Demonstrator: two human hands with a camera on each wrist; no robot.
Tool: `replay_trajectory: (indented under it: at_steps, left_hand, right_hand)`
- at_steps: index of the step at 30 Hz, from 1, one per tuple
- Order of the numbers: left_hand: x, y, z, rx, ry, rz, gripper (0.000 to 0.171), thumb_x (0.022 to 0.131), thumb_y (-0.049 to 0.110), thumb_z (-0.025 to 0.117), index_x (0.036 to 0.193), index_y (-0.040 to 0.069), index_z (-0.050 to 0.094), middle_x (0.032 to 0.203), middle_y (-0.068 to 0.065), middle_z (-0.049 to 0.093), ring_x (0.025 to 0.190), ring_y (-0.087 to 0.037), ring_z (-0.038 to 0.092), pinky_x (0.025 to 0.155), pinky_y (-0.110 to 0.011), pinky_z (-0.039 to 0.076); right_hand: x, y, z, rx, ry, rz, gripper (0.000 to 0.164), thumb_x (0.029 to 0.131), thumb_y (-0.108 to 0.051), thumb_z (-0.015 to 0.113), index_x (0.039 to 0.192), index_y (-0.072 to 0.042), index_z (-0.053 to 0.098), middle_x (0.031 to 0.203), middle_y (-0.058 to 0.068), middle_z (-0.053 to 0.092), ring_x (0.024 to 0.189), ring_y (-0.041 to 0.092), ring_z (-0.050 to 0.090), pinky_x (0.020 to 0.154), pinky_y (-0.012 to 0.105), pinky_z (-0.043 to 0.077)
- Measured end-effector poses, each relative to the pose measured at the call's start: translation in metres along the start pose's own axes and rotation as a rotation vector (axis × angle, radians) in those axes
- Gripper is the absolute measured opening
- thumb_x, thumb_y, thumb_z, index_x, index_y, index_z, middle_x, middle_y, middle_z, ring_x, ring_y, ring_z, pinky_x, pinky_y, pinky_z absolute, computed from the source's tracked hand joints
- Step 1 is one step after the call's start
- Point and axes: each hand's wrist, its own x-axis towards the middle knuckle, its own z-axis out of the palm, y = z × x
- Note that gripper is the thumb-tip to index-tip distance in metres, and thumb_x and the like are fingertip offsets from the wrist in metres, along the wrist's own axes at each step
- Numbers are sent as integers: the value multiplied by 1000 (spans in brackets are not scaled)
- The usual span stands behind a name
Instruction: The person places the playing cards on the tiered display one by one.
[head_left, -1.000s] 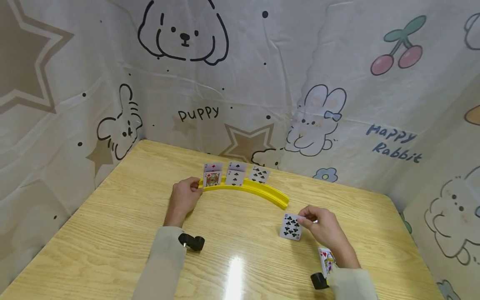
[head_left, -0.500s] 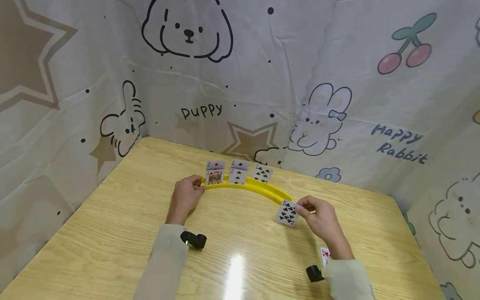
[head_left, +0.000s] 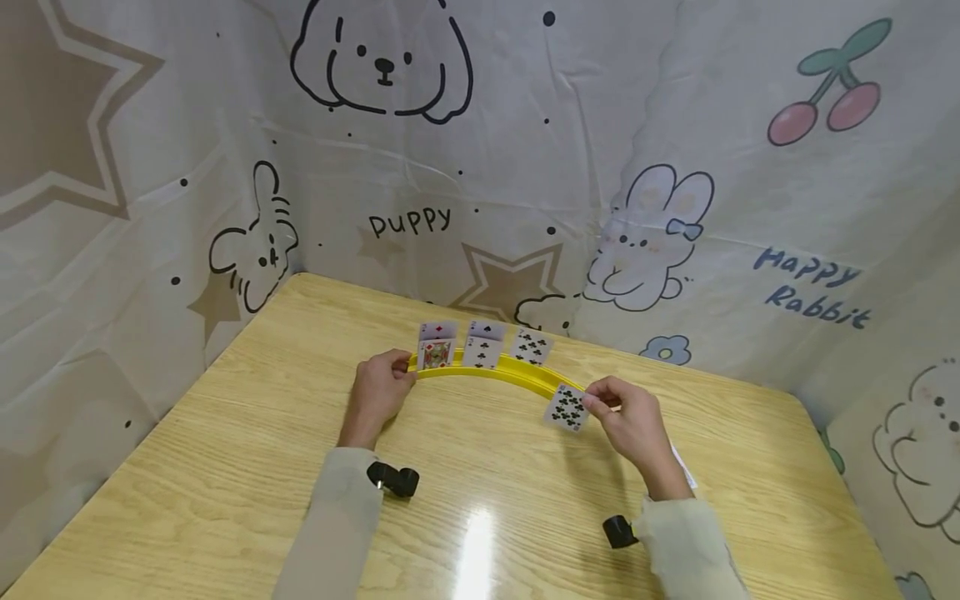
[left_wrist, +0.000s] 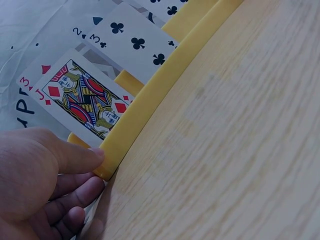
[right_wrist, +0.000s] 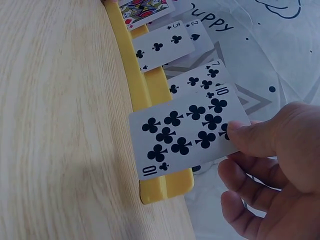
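A curved yellow card holder [head_left: 517,374] lies on the table, its left end pinched by my left hand [head_left: 378,390], thumb in front. Between my right thumb and fingers is a ten of clubs [right_wrist: 185,137], held at its right edge. That right hand [head_left: 626,421] hovers by the holder's right end; the card overlaps the holder in view, and I cannot tell if they touch. Standing in the holder are a jack of diamonds [left_wrist: 82,97] before a three of diamonds [head_left: 445,327], a three of clubs [right_wrist: 162,47] before a two of spades [right_wrist: 201,42], and a seven of clubs [head_left: 532,346].
A white card edge [head_left: 684,465] shows beside my right wrist, mostly hidden by the arm. The wooden table [head_left: 247,467] meets a printed cloth [head_left: 495,167] at the back and sides. Black wrist cameras [head_left: 393,480] sit at both cuffs.
My right hand has carried the ten of clubs up and left to the holder's right end, tilting it. The left hand keeps its grip. The red face card on the table is now mostly hidden.
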Motion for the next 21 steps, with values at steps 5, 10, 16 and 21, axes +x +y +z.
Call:
replay_trajectory:
  at_steps: [5, 10, 16, 21]
  left_hand:
    - [0, 1, 0, -1, 0, -5, 35, 91, 11, 74, 124, 0, 68, 107, -13, 70, 95, -23, 67, 82, -39, 55]
    - [0, 1, 0, 2, 0, -2, 34, 92, 11, 73, 124, 1, 68, 107, -14, 70, 95, -24, 67, 82, -39, 55]
    - [0, -2, 1, -1, 0, 31, 32, 92, 11, 73, 123, 2, 69, 106, -13, 71, 96, -24, 66, 83, -40, 54]
    - [0, -2, -1, -5, 4, 33, 32, 92, 11, 73, 123, 3, 69, 105, -12, 71, 97, -24, 66, 83, -40, 54]
  right_hand:
    - [6, -3, 4, 10, 13, -9, 6, 95, -14, 71, 94, -8, 72, 89, 4, 69, 88, 24, 63, 75, 41, 50]
    - [11, -4, 7, 31, 18, -23, 7, 95, -14, 70, 95, -7, 72, 90, 5, 69, 89, 26, 64, 76, 42, 51]
    - [17, -7, 13, 48, 27, -19, 8, 96, -14, 69, 96, -7, 72, 90, 5, 69, 87, 25, 63, 75, 41, 50]
    - [23, -11, 22, 71, 60, -38, 8, 95, -15, 70, 94, -7, 72, 90, 6, 70, 86, 25, 63, 76, 41, 51]
